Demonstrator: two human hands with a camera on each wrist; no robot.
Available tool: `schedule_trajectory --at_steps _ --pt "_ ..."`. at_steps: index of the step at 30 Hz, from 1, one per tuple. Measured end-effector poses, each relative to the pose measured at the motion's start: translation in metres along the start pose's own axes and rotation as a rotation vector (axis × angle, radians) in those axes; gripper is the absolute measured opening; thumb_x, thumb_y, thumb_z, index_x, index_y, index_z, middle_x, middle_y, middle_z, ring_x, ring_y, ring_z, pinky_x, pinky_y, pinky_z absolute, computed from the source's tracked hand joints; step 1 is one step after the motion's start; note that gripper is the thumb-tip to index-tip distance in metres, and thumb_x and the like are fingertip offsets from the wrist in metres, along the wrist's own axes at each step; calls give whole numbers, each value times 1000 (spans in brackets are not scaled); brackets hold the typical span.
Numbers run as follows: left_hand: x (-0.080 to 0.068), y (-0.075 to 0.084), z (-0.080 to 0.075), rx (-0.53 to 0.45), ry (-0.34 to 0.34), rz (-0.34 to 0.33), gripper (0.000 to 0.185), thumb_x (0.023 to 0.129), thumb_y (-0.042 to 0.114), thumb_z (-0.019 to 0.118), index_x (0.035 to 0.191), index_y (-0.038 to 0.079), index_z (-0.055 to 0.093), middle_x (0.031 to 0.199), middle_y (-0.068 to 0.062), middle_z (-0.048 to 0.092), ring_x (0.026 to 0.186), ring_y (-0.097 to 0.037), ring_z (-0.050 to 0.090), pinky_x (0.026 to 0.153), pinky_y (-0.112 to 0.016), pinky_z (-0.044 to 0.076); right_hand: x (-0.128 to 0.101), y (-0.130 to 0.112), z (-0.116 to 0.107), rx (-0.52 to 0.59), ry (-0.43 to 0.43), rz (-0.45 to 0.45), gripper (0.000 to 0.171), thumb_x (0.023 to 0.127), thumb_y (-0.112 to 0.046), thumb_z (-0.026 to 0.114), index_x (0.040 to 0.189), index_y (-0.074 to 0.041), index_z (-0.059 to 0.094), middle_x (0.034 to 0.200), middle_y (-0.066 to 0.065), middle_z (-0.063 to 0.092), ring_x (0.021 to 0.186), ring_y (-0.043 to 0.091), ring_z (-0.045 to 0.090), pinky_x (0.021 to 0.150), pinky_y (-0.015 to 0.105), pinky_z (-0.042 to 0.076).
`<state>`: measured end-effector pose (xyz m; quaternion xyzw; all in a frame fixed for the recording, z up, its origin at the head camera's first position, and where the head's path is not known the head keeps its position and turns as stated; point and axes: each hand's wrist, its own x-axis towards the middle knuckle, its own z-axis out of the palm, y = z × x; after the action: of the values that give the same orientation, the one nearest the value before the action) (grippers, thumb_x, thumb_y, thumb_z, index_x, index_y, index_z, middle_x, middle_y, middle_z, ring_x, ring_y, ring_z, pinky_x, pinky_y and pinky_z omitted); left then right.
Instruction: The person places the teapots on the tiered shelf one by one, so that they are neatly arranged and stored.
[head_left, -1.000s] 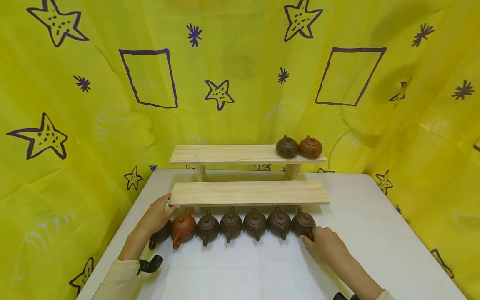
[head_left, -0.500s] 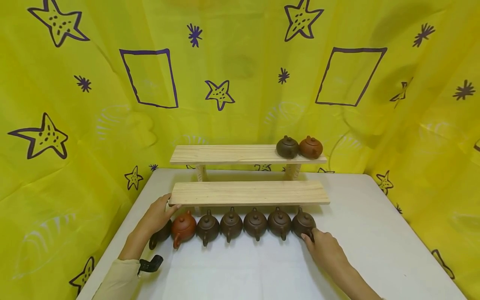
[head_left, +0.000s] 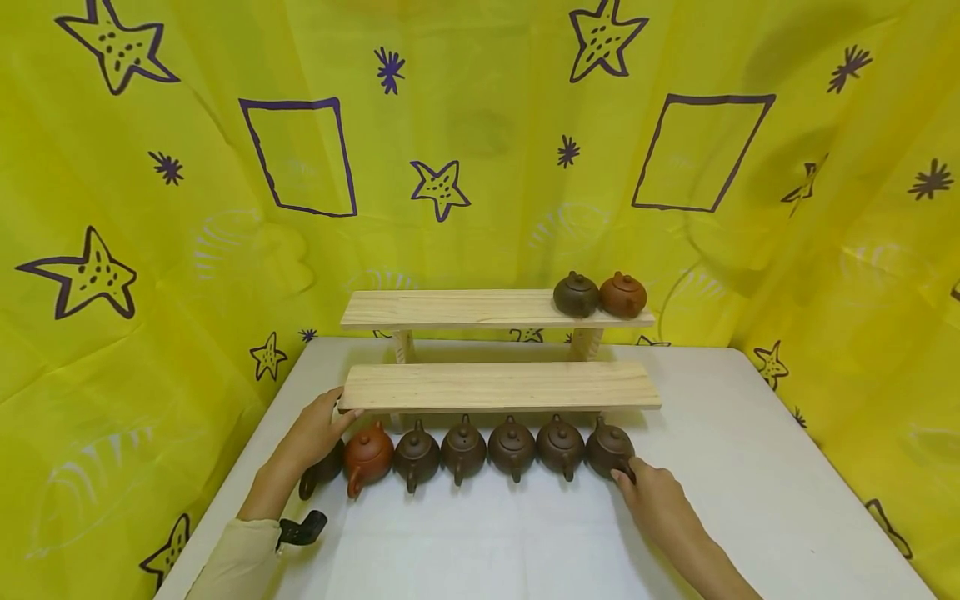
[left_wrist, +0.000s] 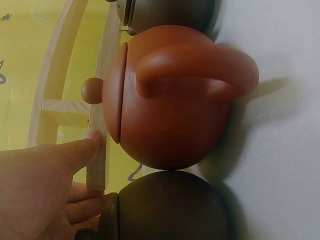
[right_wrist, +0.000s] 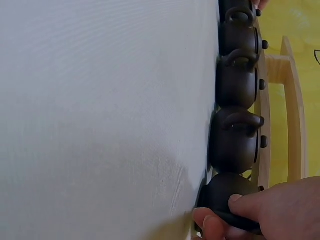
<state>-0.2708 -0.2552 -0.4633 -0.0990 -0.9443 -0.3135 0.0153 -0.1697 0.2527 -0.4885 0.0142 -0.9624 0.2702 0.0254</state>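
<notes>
- At the row's right end, on the white table (head_left: pixel 450 542), the right hand (head_left: pixel 660 500) pinches the end teapot (head_left: pixel 609 447) by its handle.
- Leftward stand four dark teapots (head_left: pixel 512 444), an orange-red teapot (head_left: pixel 369 452) and a partly hidden teapot (head_left: pixel 324 469).
- Just behind, the left hand (head_left: pixel 313 428) grips the lower shelf (head_left: pixel 498 386) at its left end.
- Farther back, the upper shelf (head_left: pixel 450 308) bears two teapots (head_left: pixel 576 297).
- Behind hangs a yellow curtain (head_left: pixel 510 117).

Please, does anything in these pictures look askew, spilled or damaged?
In the front row, the rightmost teapot, held by the right hand, points its handle rightward; the red teapot, slightly leftward. Teapots between them sit straighter. No spill or damage shows.
</notes>
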Motion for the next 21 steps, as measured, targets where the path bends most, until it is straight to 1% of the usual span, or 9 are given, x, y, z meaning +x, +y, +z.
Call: schedule_trajectory --at_steps 5,11,14,18,21 --pt "1 1 0 3 -6 -6 64 109 28 61 152 -14 40 152 -39 46 143 -57 43 117 -70 36 -4 3 -3 -1 26 -22 27 105 -14 65 82 -7 52 64 0 46 57 15 45 50 25 36" --pt "0 0 0 3 -3 -5 63 109 27 61 152 -14 41 152 -39 46 143 -57 43 117 -70 36 -11 0 -14 44 2 -26 27 106 -13 63 82 -6 54 64 0 52 52 11 46 47 19 36" --pt "0 1 0 -6 -1 -7 62 109 25 61 152 -14 40 152 -39 46 143 -57 43 117 -69 36 -13 -4 -21 46 9 -40 27 106 -14 65 82 -6 55 65 0 58 52 10 47 46 19 36" --pt "-2 2 0 -8 -1 -9 62 109 25 60 152 -14 40 152 -39 46 143 -56 43 117 -69 36 -15 -12 -30 61 -3 -57 27 106 -15 65 82 -7 55 67 1 64 54 10 54 47 20 38" --pt "-2 3 0 -7 0 -9 62 109 26 60 152 -14 41 152 -39 47 143 -56 43 117 -69 36 -14 -19 -37 59 7 -81 28 107 -16 64 82 -8 55 66 0 64 54 10 55 47 21 39"
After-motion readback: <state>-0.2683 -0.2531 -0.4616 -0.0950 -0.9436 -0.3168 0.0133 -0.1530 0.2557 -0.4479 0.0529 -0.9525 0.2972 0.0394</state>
